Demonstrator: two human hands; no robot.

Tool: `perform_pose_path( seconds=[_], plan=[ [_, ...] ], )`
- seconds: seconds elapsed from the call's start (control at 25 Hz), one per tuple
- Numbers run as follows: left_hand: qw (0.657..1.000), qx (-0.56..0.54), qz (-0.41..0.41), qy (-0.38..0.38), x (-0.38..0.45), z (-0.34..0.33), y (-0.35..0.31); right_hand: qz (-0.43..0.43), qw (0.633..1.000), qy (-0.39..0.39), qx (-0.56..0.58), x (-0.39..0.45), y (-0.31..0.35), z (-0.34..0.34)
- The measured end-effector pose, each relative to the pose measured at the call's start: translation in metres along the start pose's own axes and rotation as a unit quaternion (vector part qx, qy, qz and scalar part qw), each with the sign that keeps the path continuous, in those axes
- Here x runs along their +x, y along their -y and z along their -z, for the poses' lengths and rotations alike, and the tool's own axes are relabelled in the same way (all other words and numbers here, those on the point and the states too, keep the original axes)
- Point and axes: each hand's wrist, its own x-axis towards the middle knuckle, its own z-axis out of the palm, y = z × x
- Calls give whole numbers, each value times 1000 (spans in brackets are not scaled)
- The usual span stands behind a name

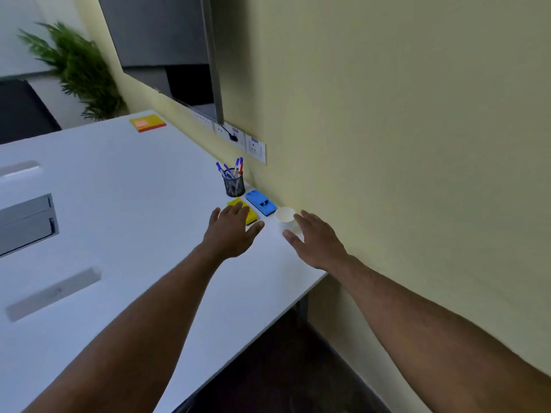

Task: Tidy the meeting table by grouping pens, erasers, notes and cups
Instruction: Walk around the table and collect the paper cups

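Note:
Along the wall side of the white table stand a black mesh holder with several pens, a blue eraser, a yellow eraser and a white paper cup. My left hand hovers over the yellow eraser with fingers spread, covering most of it. My right hand is curved beside the cup, fingers apart, thumb in front of the cup; the hand does not close around it. A stack of yellow and orange sticky notes lies at the table's far end.
The yellow wall runs along the table's right edge, with power sockets above the pen holder. Grey cable hatches are set into the tabletop at left. A potted plant and a dark chair stand beyond the far end.

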Motion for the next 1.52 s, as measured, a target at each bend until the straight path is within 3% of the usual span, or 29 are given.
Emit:
perform_pose_path(
  seconds=[0.24, 0.52, 0.72, 1.2, 1.32, 1.52],
  plan=[
    [987, -19, 106, 120, 23, -66, -15, 29, 996, 89, 8, 75, -55, -41],
    [925, -32, 182, 332, 18, -157, -5, 65, 992, 107, 34, 137, -79, -80],
    [899, -67, 219, 373, 6, -191, -5, 56, 993, 105, 16, 171, -97, -98],
    [907, -123, 267, 301, -10, -201, -9, 71, 991, 103, -41, 195, -91, -110],
    [907, -181, 318, 211, -3, -191, -8, 61, 990, 103, 75, 184, -69, -109],
    [923, -172, 343, 27, -11, -168, -6, 85, 944, 254, 191, 160, -13, -116]
  ],
)
